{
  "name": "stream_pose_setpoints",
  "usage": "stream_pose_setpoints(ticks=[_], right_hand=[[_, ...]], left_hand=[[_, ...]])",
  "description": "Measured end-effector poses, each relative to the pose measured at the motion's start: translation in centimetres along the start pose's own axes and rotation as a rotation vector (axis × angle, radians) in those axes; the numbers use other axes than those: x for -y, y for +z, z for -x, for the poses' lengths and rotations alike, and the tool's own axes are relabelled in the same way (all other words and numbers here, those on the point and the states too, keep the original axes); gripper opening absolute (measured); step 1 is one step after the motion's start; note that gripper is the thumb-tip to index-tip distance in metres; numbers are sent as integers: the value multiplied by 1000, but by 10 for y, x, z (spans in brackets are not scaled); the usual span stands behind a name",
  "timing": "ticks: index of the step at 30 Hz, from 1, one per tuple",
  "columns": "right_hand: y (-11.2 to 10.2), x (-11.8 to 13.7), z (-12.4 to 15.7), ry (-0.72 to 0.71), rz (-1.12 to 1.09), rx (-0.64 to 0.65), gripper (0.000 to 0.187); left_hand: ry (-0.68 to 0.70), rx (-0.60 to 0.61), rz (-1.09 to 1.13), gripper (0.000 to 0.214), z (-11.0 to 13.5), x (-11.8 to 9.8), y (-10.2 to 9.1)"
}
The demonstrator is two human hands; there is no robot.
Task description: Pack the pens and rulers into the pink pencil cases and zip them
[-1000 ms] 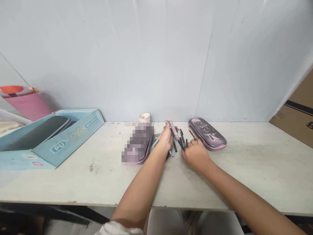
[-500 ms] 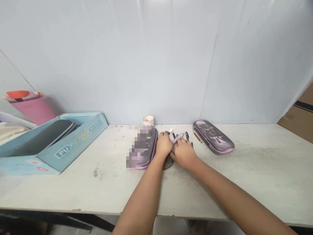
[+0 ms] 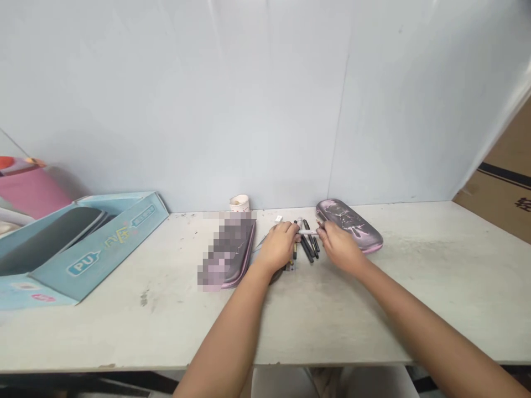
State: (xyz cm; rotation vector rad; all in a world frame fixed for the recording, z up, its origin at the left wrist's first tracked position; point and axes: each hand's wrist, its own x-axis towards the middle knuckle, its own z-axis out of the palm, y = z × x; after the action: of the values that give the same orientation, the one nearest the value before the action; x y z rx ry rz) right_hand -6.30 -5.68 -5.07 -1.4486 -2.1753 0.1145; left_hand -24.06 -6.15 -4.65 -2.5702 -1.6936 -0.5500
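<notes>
My left hand (image 3: 279, 247) and right hand (image 3: 341, 249) come together, both clamped on a white pen (image 3: 307, 232) held above loose black pens (image 3: 309, 247).

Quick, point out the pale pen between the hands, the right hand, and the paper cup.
Pale pen (image 3: 307, 232): head view, on the bare barrel between the hands.
Right hand (image 3: 340, 249): head view, on its back.
Paper cup (image 3: 239, 203): head view, on its side wall.
</notes>
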Motion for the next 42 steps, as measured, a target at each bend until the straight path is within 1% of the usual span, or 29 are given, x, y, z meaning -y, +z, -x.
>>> stream_pose_setpoints(ticks=[3, 6, 9, 12, 14, 16, 19, 21, 22, 23, 25, 27, 29, 31, 33, 34, 36, 38, 39, 40, 42], right_hand=[[-14, -20, 4, 7, -276, 62, 37], [-18, -28, 8, -13, -430, 13, 36], [-19, -28, 11, -52, -480, -32, 28], [-20, -27, 14, -148, -460, -115, 18], [-20, -28, 15, -204, -430, -172, 17], [-20, -30, 16, -203, -435, -186, 17], [-20, -32, 18, -48, -516, -114, 19], [-21, -33, 18, 52, -515, -84, 23], [-21, -33, 17, 70, -494, -89, 26], [-21, -33, 17, 65, -475, -102, 27], [-21, -33, 17, 22, -481, -138, 23], [-20, -33, 16, -47, -550, -151, 15], [-18, -33, 16, -81, -619, -145, 13], [-17, -33, 16, -26, -629, -129, 20], [-17, -35, 17, 78, -552, -113, 22], [-18, -35, 17, 104, -502, -110, 22], [-20, -36, 17, 66, -443, -119, 22], [-22, -36, 18, -17, -476, -142, 19], [-23, -36, 18, -27, -504, -150, 21], [-24, -36, 18, -9, -519, -144, 25], [-25, -36, 19, 68, -483, -103, 25]], left_hand=[[24, 12, -28, 32, 0, -16, -7], [31, 37, 40, 31, 1, -23, -10], [10, 38, 216, 28, 0, -24, -11], [-52, 36, 418, 25, -1, -26, -10], [-72, 46, 530, 23, -2, -28, -7], [-79, 58, 590, 23, -3, -30, -3], [-79, 37, 548, 22, -3, -30, 2], [-67, 13, 453, 22, -3, -28, 3], [-60, 9, 410, 22, -3, -27, 3], [-55, 13, 379, 22, -4, -26, 4], [-61, 39, 370, 24, -4, -24, 4], [-86, 62, 392, 25, -5, -23, 5], [-95, 57, 382, 26, -4, -21, 7], [-70, 24, 330, 25, -3, -21, 10], [-32, -8, 273, 24, -2, -23, 12], [-18, -17, 253, 24, -2, -24, 13], [-10, -24, 233, 25, -1, -25, 14], [-11, -33, 225, 25, -1, -26, 15], [-12, -45, 223, 25, -1, -26, 15], [-12, -56, 221, 25, -1, -26, 15], [-10, -74, 216, 25, -1, -26, 16]])
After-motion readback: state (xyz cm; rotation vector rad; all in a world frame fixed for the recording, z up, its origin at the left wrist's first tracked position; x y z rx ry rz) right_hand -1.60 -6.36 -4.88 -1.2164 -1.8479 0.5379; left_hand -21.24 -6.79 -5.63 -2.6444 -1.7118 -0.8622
